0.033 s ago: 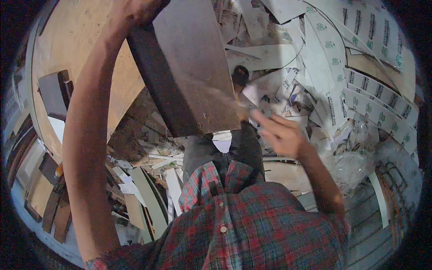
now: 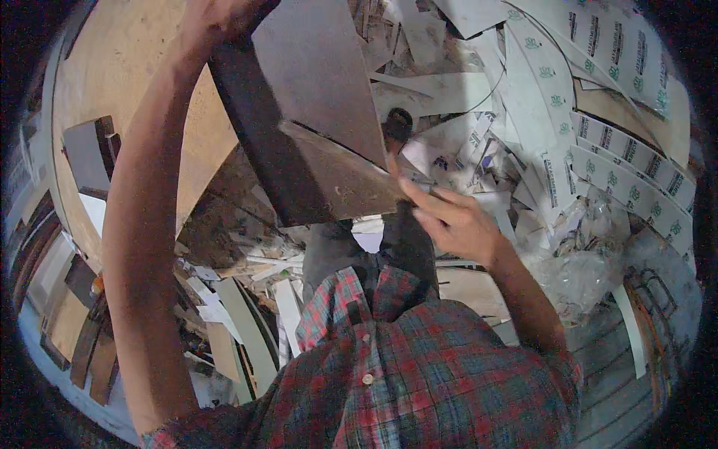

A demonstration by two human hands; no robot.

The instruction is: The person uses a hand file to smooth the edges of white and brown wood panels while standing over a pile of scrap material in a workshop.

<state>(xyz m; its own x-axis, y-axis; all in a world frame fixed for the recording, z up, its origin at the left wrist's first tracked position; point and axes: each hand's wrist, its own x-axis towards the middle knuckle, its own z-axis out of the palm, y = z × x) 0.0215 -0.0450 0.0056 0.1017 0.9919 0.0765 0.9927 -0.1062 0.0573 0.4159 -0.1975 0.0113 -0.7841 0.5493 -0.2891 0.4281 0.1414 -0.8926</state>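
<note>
Pinches the near end of a thin flat strip (image 2: 336,150) with the right hand (image 2: 464,228) — fingertips drawn together, index foremost, exact hold too small to tell. Reaches with the left hand (image 2: 224,19) to the far end of a dark panel (image 2: 321,82); cannot tell whether clamped there, with fingertips cut off or hidden.

Looks stiff and fairly heavy in the panel's case, perhaps slippery on the flat face and likely to chip at the corners; best taken by the long edges or the far end. Looks light in the strip's case, possibly springy; best pinched at the near end.

Lies, as to the panel, just left of the right fingertips, with its lower end over the trousers (image 2: 325,251). Slants, as to the strip, from those fingertips up and leftward across the panel's lower half.

Just below the panel, a white scrap (image 2: 369,241); nearer, a plaid shirt (image 2: 396,359). Farther out — leftward, a plywood sheet (image 2: 97,82); rightward, pale printed sheets (image 2: 535,97) and crumpled clear plastic (image 2: 587,266).
</note>
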